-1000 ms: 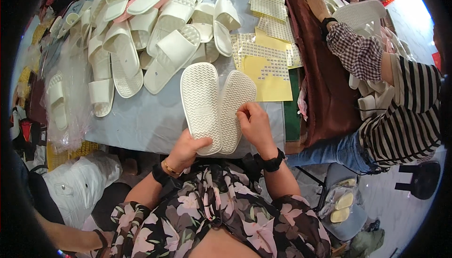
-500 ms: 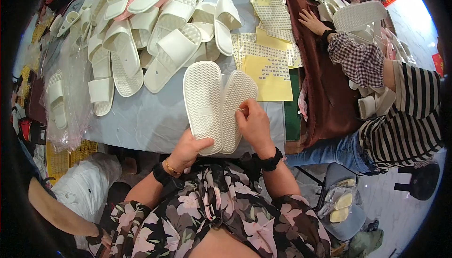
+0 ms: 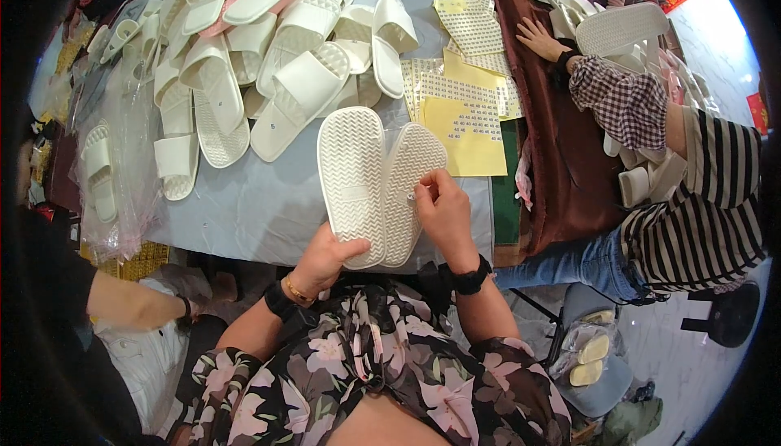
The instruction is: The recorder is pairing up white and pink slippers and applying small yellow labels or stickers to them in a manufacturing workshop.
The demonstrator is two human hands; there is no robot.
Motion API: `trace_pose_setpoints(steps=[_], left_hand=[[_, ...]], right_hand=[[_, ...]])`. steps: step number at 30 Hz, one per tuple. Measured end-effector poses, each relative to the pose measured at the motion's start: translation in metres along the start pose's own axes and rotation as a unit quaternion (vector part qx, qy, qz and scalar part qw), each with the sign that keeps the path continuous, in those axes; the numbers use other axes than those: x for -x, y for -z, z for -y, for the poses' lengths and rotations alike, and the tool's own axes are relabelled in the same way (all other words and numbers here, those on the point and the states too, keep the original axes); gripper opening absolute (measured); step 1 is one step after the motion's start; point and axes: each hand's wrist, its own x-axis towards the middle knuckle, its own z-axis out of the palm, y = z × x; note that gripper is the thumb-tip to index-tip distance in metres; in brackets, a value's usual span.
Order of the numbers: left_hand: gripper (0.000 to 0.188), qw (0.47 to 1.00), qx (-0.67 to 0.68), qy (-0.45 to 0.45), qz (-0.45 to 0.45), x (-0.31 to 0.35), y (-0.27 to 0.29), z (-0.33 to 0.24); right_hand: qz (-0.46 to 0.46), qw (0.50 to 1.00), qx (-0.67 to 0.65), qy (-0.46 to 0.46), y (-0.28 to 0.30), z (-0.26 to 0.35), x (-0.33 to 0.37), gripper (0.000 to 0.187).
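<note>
My left hand [image 3: 321,263] grips a pair of white slippers at the heel end, thumb across the sole. The left slipper [image 3: 351,178] and the right slipper [image 3: 400,218] lie side by side in the grip, zigzag-ribbed soles facing me. On the right sole sits a tiny white sticker [image 3: 411,196]. Beside it is my right hand [image 3: 443,210], fingers curled in a pinch at the sole's right edge. Whatever may be between those fingertips is hidden. Beyond the held pair, sheets of small printed stickers on yellow backing [image 3: 464,133] lie on the table.
A heap of white slippers [image 3: 297,92] covers the far left of the grey-covered table [image 3: 236,218]. Clear plastic bags [image 3: 122,178] lie at its left edge. At right, a co-worker's hand [image 3: 537,39] rests by more slippers on a brown cloth [image 3: 569,161]. Another person's arm [image 3: 138,304] is at lower left.
My right hand has drawn slightly right and away from the sole, and the small sticker now shows clear of the fingertips. The arm at lower left has moved up and inward.
</note>
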Motion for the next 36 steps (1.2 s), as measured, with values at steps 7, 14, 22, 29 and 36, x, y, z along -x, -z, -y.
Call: trace_pose_setpoints(steps=[7,14,22,29,36], left_hand=[[0.052,1.000,0.002,-0.006,0.007,0.000,0.000,0.001],[0.051,1.000,0.001,-0.004,0.003,0.001,-0.001,0.000],[0.052,1.000,0.004,-0.006,-0.001,-0.001,-0.002,0.000],[0.050,0.999,-0.047,-0.021,0.002,0.003,-0.009,-0.014],[0.035,0.970,-0.200,-0.130,-0.049,0.005,-0.026,-0.051]], right_hand=[[-0.003,0.999,0.035,0.033,-0.001,-0.001,0.006,0.016],[0.016,0.999,0.025,0.016,0.005,0.005,0.007,0.019],[0.011,1.000,0.001,-0.012,0.004,0.001,0.006,0.021],[-0.011,1.000,-0.014,0.013,0.009,0.000,0.013,0.022],[0.013,0.991,-0.127,0.027,0.022,0.023,0.040,0.044]])
